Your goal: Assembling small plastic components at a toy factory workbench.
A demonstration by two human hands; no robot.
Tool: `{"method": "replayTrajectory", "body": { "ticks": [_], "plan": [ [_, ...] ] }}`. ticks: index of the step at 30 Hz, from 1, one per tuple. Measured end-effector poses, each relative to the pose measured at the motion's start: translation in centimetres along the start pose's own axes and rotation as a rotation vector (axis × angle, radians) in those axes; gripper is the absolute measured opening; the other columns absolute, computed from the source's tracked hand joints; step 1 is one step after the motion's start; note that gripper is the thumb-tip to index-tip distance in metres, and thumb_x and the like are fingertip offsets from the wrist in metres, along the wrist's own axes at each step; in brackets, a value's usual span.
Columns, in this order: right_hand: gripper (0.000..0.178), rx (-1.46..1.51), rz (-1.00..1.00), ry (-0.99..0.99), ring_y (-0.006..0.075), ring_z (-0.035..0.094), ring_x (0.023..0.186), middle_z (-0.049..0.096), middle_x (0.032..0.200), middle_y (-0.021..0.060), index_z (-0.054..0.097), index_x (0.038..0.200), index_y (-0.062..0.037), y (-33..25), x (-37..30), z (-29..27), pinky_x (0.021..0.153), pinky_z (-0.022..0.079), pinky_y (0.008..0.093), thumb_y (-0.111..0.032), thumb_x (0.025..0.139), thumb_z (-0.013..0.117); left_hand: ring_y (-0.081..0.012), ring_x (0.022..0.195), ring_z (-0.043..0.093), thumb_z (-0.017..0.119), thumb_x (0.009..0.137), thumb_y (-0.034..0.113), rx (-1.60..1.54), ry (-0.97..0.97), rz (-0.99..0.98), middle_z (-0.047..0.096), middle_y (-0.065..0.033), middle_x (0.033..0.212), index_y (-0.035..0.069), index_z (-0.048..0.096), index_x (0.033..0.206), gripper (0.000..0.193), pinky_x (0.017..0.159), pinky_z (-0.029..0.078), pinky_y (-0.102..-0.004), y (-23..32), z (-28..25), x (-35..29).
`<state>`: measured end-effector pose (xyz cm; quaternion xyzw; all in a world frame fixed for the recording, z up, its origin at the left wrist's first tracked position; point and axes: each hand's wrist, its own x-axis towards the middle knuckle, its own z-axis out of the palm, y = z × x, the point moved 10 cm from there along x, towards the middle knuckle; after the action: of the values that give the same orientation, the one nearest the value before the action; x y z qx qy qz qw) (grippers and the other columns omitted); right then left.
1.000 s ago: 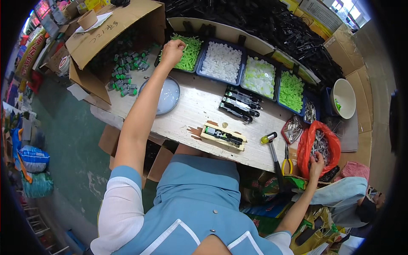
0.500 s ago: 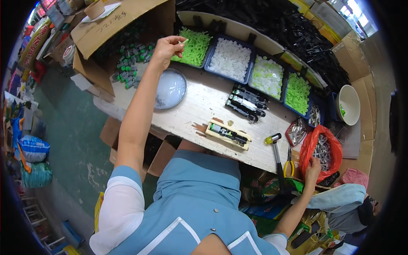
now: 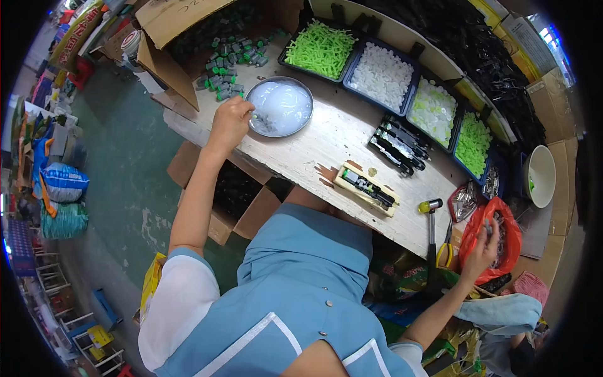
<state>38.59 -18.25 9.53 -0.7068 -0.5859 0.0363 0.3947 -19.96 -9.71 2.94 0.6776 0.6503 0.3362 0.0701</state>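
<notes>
My left hand [image 3: 230,124] is pinched at the near-left rim of a round metal dish [image 3: 299,123] holding whitish, glossy grease. Between its fingertips is a small light-green plastic piece, now mostly hidden. Over a red plastic bag [image 3: 514,234] of small grey parts, my right hand [image 3: 482,254] has its fingers closed on a small grey part [image 3: 488,225], slightly blurred. A cream block fixture [image 3: 386,209] near the table's front edge cradles a black, grey and green assembly [image 3: 365,187].
Blue trays of bright green strips [image 3: 320,50], white pieces [image 3: 380,76], mixed pieces [image 3: 432,108] and green pieces [image 3: 472,144] line the back. Black assemblies [image 3: 399,146], a hammer [image 3: 431,223], yellow-handled pliers [image 3: 445,251], a cream bowl [image 3: 541,177] and grey-green parts [image 3: 225,78] lie around.
My left hand has come down from beside the green-strip tray to the grease dish. My right hand has lifted from inside the red bag with a grey part. The view has shifted.
</notes>
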Motion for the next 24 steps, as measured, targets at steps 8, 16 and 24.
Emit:
{"method": "replayTrajectory", "body": {
  "ticks": [8, 16, 24],
  "plan": [
    [0.019, -0.098, -0.115, -0.090, 0.0209, 0.054, 0.083, 0.059, 0.087, 0.0094, 0.060, 0.101, -0.0016, -2.7, -2.1, 3.5, 0.076, 0.040, 0.0305, -0.003, 0.081, 0.058, -0.0293, 0.079, 0.055, 0.060, 0.067, -0.003, 0.249, 0.001, 0.103, 0.056, -0.0114, 0.078, 0.002, 0.061, 0.078, 0.012, 0.067, 0.046, -0.0381, 0.6, 1.8, 0.2],
    [0.018, -0.018, -0.198, -0.131, 0.0170, 0.052, 0.081, 0.054, 0.086, 0.0060, 0.063, 0.095, -0.0005, -4.5, -2.7, 5.5, 0.073, 0.040, 0.0266, 0.000, 0.076, 0.063, -0.0287, 0.076, 0.055, 0.060, 0.067, -0.003, 0.211, 0.058, 0.099, 0.056, -0.0104, 0.077, 0.001, 0.061, 0.076, 0.010, 0.066, 0.046, -0.0367, 0.7, 1.4, -0.3],
    [0.020, 0.208, -0.154, -0.269, 0.0146, 0.052, 0.068, 0.057, 0.080, 0.0067, 0.063, 0.092, 0.0002, -7.4, -4.1, 9.4, 0.064, 0.041, 0.0254, 0.001, 0.072, 0.066, -0.0173, 0.067, 0.056, 0.062, 0.069, -0.003, -0.180, 0.083, -0.141, 0.058, -0.0074, 0.078, 0.000, 0.064, 0.084, 0.016, 0.061, 0.044, -0.0270, 0.3, -0.4, -1.2]
  ]
}}
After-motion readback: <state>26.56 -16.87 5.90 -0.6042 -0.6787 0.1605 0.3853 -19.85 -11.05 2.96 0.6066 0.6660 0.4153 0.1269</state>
